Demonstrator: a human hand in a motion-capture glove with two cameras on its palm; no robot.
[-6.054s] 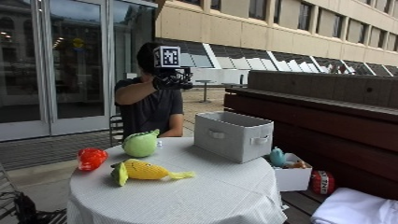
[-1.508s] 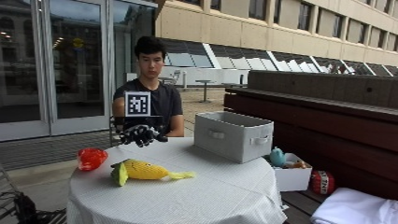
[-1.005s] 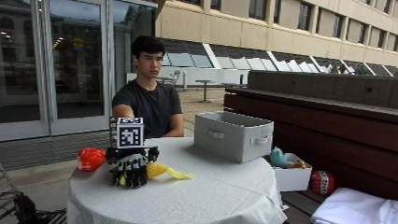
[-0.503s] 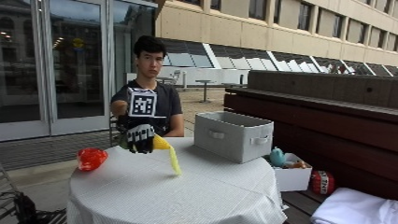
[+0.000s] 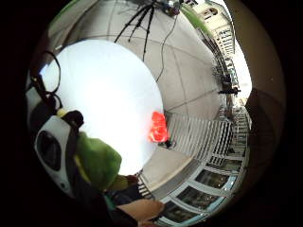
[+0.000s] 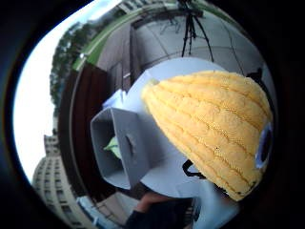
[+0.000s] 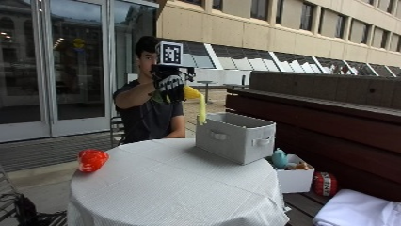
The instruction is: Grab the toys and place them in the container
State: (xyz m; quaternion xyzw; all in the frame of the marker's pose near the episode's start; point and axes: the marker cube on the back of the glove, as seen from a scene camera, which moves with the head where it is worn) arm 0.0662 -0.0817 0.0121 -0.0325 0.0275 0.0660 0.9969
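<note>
Sitting at the left edge of the white round table point(image 7: 169, 188) is a red toy point(image 7: 92, 159), well apart from everything else and not being touched by anyone. It is also showing in the little-finger-side palm view, resting at the tablecloth's rim.

Moving right, the person is lifting the gloved right hand point(image 7: 168, 86) to about face height, behind the table and just left of the grey container point(image 7: 234, 137). The fingers are curling around a yellow plush corn toy point(image 7: 194, 96), gripping it near its green leafy end, while the long yellow tip is dangling down towards the container's near rim. The thumb-side palm view is showing the knitted yellow body filling much of the frame, close against the palm, with the container's open mouth beyond it and something green already lying inside.

Judging from this, the carrying step is under way: the corn is off the table and nearly over the container, but not yet above its opening. The next move is calling for a short shift to the right so the toy is hanging over the mouth, then lowering and letting go. The limp tail might be catching on the rim, so it is needing some clearance. The red toy is waiting after that.
</note>
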